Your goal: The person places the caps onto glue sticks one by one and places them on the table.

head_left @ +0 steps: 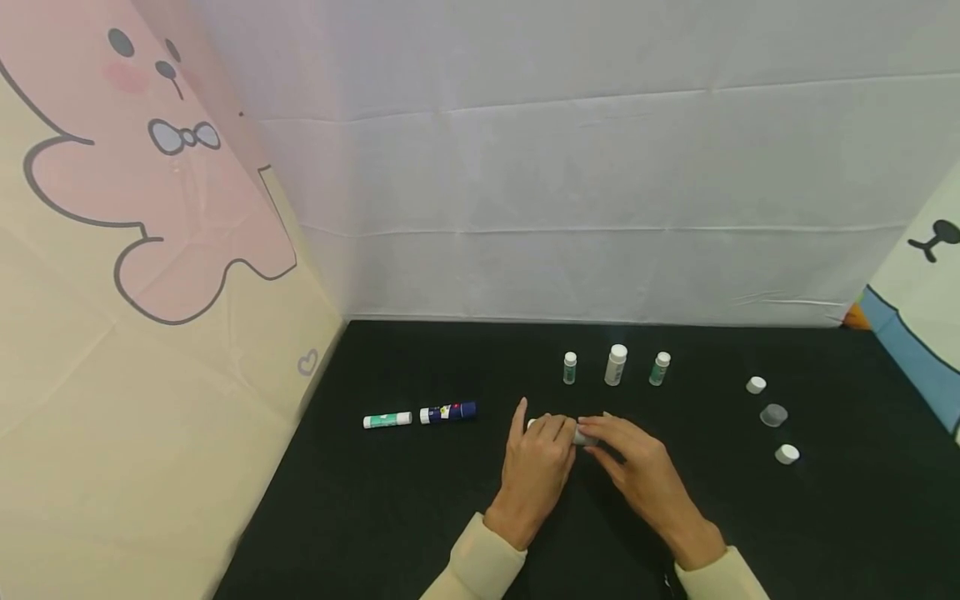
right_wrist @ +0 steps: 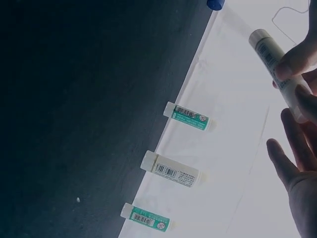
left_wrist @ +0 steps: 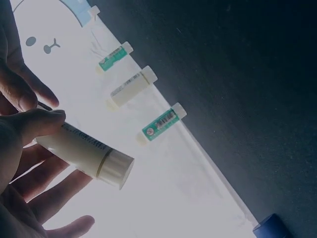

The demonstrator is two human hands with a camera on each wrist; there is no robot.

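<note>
The left hand curls its thumb and some of its fingers round a white tube, its little finger sticking out free, while the right hand pinches the other end of the same tube between thumb and fingers, its grip only partly closed. The tube lies roughly sideways between the two hands, above the near-middle part of a black table, its pale cap poking out past the left hand. Behind the hands, three sticks stand upright in a loose row: a small green stick, a larger white stick and a second green stick, all topped in white. Left of the hands, a longer green-and-white stick and a dark blue stick lie on their sides, nearly end to end. Well off to the right, a translucent cap sits between a far white cap and a near white cap. Pale sleeves cover both forearms.
</note>
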